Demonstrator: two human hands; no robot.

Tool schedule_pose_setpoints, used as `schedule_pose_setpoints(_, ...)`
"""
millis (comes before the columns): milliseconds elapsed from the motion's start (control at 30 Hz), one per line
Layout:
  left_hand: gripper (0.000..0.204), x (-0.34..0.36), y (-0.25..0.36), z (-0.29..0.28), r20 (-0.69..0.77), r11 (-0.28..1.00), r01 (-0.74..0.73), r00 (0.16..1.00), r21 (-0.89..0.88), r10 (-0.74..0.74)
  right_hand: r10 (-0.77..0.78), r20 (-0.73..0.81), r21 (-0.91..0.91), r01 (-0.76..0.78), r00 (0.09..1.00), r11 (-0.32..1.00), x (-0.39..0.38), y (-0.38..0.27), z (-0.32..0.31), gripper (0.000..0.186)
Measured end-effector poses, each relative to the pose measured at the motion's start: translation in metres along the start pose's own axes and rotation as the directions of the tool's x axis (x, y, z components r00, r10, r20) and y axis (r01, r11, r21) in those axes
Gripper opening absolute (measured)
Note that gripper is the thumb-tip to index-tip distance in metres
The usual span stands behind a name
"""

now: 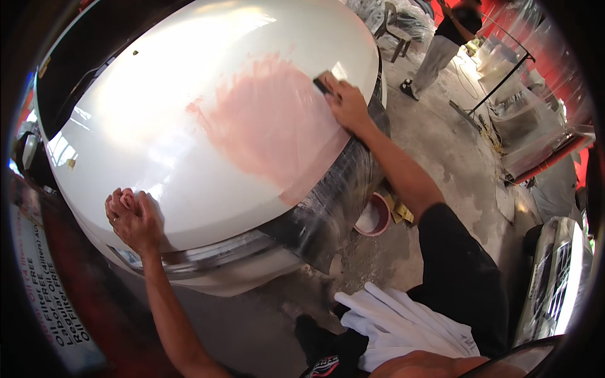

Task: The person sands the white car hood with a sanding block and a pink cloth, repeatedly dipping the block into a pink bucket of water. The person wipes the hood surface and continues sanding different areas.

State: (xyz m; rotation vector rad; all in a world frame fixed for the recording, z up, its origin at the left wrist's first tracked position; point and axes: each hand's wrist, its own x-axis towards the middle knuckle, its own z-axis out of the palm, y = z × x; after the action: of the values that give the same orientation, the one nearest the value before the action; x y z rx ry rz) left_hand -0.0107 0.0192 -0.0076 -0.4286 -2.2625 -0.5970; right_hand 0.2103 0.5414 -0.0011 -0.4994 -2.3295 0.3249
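A white car hood (pixel 151 88) fills the upper middle, with a pink, hazy patch (pixel 265 126) on it. My right hand (pixel 346 107) grips a dark rectangular block (pixel 324 81) against the hood at the patch's right edge. My left hand (pixel 132 220) rests on the hood's near left edge, fingers curled round a crumpled pink cloth or pad (pixel 128 200). Plastic sheeting (pixel 312 211) and a pinkish masking strip run along the hood's lower right edge.
A red round tub (pixel 372 214) is on the concrete floor (pixel 441 157). Another person (pixel 432 57) stands beyond, beside a plastic chair (pixel 394 31). A metal stand (pixel 488 88) and plastic-covered parts are at right, with a bumper-like part (pixel 548 277) nearer.
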Motion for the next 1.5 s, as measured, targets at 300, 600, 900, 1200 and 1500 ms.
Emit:
schedule_pose_setpoints(300, 0.051, 0.006, -0.007, -0.023, -0.023, 0.998, -0.018, 1.0, 0.053, 0.019, -0.054, -0.023, 0.097, 0.056, 0.998, 0.994, -0.076, -0.024, 0.016, 0.052)
schedule_pose_setpoints(600, 0.05, 0.007, -0.011, -0.02, -0.014, 0.997, -0.07, 0.997, 0.017, 0.071, -0.113, -0.189, -0.036, 0.108, 0.975, 0.994, -0.108, -0.032, 0.021, 0.057)
schedule_pose_setpoints(900, 0.051, 0.002, -0.014, -0.018, -0.014, 0.998, -0.033, 0.999, 0.06, 0.033, 0.028, -0.123, 0.1, -0.015, 0.992, 0.995, -0.118, -0.027, 0.017, 0.049)
schedule_pose_setpoints(1200, 0.051, 0.003, -0.018, -0.021, -0.011, 0.999, -0.009, 1.0, 0.048, 0.009, -0.08, -0.208, 0.022, 0.086, 0.975, 0.996, -0.144, -0.047, 0.027, 0.052)
schedule_pose_setpoints(1500, 0.052, 0.003, -0.004, -0.012, -0.03, 0.999, 0.015, 0.999, 0.039, -0.013, -0.111, -0.088, 0.227, 0.128, 0.99, 0.965, -0.099, -0.049, 0.015, 0.041)
